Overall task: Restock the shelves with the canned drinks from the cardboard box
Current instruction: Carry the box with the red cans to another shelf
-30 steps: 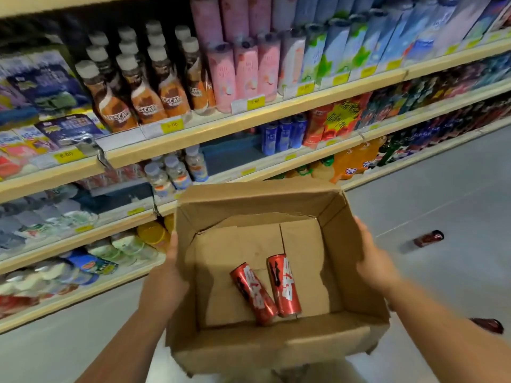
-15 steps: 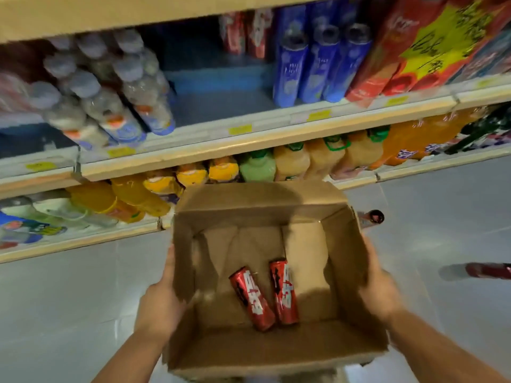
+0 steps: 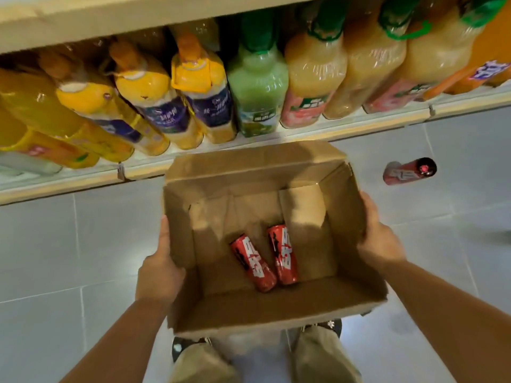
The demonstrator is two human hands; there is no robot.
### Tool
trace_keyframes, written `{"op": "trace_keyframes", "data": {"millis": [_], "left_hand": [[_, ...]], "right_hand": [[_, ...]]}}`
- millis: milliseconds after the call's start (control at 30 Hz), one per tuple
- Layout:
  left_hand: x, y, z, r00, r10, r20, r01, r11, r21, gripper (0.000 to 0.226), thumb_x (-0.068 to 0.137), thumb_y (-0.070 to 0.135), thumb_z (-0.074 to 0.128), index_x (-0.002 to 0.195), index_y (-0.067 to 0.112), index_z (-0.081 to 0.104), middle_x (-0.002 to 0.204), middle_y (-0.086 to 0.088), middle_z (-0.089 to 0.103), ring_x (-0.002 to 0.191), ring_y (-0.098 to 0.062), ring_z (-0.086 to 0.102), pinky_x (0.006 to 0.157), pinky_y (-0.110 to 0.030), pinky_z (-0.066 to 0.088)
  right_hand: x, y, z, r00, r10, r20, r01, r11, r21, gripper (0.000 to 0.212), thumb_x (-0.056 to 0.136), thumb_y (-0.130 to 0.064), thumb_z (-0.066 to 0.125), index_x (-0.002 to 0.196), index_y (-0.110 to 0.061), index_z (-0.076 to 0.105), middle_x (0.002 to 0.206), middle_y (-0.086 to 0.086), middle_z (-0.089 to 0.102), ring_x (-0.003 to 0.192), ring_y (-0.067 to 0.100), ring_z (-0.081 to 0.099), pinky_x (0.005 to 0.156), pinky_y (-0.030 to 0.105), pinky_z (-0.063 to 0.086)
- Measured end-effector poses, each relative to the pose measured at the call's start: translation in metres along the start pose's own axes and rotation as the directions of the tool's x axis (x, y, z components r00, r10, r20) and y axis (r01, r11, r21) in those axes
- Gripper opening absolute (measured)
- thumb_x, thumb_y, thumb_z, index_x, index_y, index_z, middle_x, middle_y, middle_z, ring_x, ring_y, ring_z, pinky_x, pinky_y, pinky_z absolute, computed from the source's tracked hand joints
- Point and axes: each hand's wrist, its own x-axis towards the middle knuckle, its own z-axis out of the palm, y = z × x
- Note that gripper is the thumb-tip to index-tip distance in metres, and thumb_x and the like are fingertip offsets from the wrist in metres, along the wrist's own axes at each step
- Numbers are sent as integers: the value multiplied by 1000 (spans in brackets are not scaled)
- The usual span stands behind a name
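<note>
Left hand (image 3: 159, 273) and right hand (image 3: 381, 243) grip the cardboard box (image 3: 276, 313) by its sides — two cans (image 3: 253, 263) inside, shelf edge (image 3: 359, 129) near

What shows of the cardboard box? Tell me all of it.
The box is plain brown cardboard, creased, open at the top, its far flap standing up. Folded bottom flaps show inside. It is held above the tiled floor, in front of the shelf. The left hand grips its left wall, the right hand its right wall. Two red cans lie on their sides on its bottom, side by side.
</note>
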Motion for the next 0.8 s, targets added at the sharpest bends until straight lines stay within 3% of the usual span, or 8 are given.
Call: {"op": "trace_keyframes", "data": {"millis": [133,300,433,567,633,700,767,800], "left_hand": [[18,-10,30,997,-82,4,82,996,29,90,91,9,50,145,39,-15,96,-18,64,69,-20,52,72,-42,52],[36,-21,60,990,-143,15,143,990,-12,90,92,6,47,144,42,-16,109,-16,62,75,-20,52,79,-45,53],[46,-23,77,987,-161,-9,160,986,-37,95,90,3,48,142,46,-19,87,-7,55,66,-18,51,67,-39,50],[56,-16,82,990,-128,-55,128,992,-7,89,92,4,46,145,37,-17,82,-7,50,62,-16,47,64,-35,42],[60,-12,82,989,-138,-45,139,990,0,90,91,5,47,145,34,-18,85,-12,55,68,-23,51,64,-36,44],[62,-6,83,976,-218,-4,218,976,-22,93,89,9,51,145,34,-18,109,-19,56,88,-33,58,74,-42,49],[63,3,84,975,-194,-109,202,976,75,93,83,18,59,147,30,-8,141,-21,33,126,-41,37,102,-50,36],[60,11,85,974,-116,-194,146,978,152,91,80,23,62,147,27,1,146,-20,25,133,-40,25,109,-52,26]], "right_hand": [[27,6,24,999,-38,5,38,999,1,78,95,-16,41,137,-55,-12,128,18,54,105,40,59,95,54,44],[51,11,48,999,-33,4,33,999,-9,81,93,-9,44,137,-54,-9,119,18,57,98,40,60,90,55,48],[62,15,57,998,-34,-52,33,999,-25,82,90,-3,44,142,-45,-4,95,14,55,77,31,54,81,50,49],[72,11,60,995,-26,-96,22,999,-38,81,92,-4,43,142,-45,-6,96,11,52,82,35,57,82,51,51],[78,7,60,997,3,-81,-3,1000,1,81,92,-5,45,143,-44,-4,108,15,56,91,39,59,85,53,51],[83,2,58,996,52,-70,-45,993,105,80,90,-6,49,145,-39,2,125,18,52,107,43,54,94,55,46],[81,-6,59,986,68,-152,-53,994,98,81,83,-7,57,146,-30,10,140,19,38,124,42,40,105,54,36],[75,-13,61,971,32,-235,-28,999,20,80,80,-8,60,145,-26,16,143,18,32,128,40,34,108,52,31]]}}
